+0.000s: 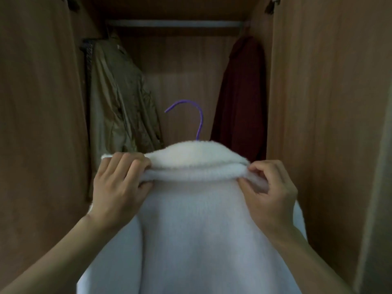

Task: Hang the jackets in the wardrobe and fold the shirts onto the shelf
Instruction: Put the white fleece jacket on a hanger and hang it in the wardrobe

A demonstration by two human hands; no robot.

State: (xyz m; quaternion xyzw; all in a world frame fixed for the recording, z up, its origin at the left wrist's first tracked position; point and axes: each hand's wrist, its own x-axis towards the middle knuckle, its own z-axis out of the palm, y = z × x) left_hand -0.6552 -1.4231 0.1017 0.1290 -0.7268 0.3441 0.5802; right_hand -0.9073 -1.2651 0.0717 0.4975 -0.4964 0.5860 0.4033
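A white fleece jacket hangs in front of me, filling the lower middle of the view. A purple hanger hook sticks up out of its collar, well below the wardrobe rail. My left hand grips the left end of the folded collar. My right hand pinches the collar's right end. The hanger's shoulders are hidden inside the jacket.
Inside the open wardrobe an olive jacket hangs at the left and a dark red garment at the right, with a gap between them. Wooden doors stand open on both sides.
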